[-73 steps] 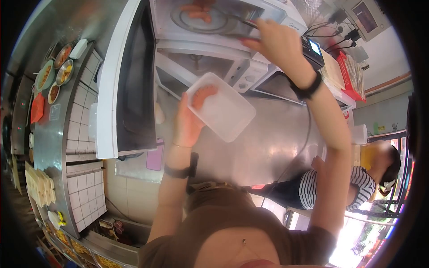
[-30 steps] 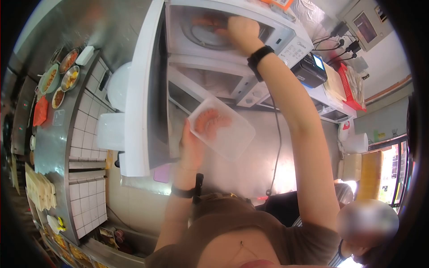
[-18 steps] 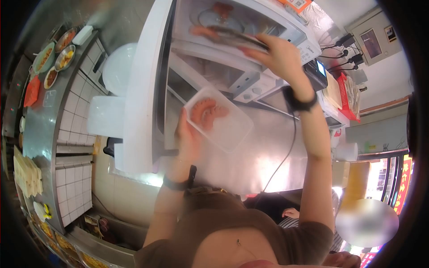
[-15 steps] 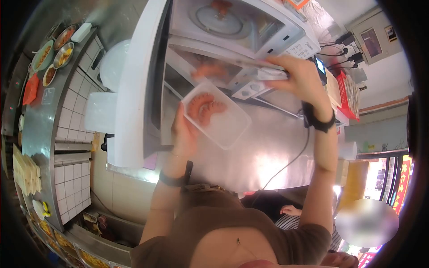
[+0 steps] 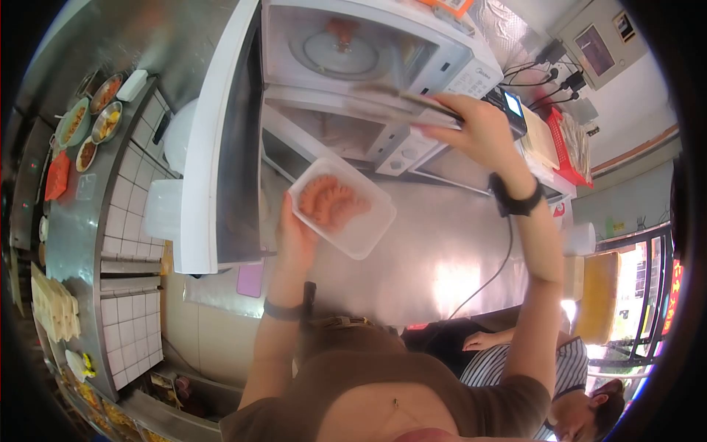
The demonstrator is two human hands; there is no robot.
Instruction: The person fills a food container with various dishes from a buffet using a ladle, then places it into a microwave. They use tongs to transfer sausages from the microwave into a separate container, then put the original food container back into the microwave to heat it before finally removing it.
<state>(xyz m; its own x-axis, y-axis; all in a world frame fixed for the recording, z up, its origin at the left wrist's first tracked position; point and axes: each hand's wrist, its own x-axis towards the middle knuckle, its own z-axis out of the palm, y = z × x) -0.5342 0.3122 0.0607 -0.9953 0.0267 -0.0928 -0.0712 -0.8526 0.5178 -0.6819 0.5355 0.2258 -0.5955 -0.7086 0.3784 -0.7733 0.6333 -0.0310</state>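
My left hand [image 5: 298, 232] grips the edge of a white, see-through plastic container [image 5: 372, 228], holding it tilted in front of the microwaves. Curved, scored reddish sausages [image 5: 331, 202] lie in it, towards my fingers. My right hand [image 5: 479, 129] is closed around metal tongs [image 5: 431, 107], raised above the container. The tips of the tongs are smeared by motion, and I see no food between them. Behind stand an upper microwave [image 5: 471, 70] and a lower microwave [image 5: 398, 151], both open. A reddish piece of food [image 5: 341, 33] shows in the upper one, near its glass turntable [image 5: 342, 55].
An open white microwave door [image 5: 213, 147] stands left of the container. A steel counter [image 5: 412, 243] lies below, crossed by a dark cable [image 5: 490, 280]. Bowls of food [image 5: 107, 121] stand on the left counter. A person in a striped shirt [image 5: 567, 368] is at lower right.
The reddish piece near the tongs by the lower microwave is no longer there, and the container shows more sausages. My right hand and the tongs have shifted slightly left; the container sits lower in view.
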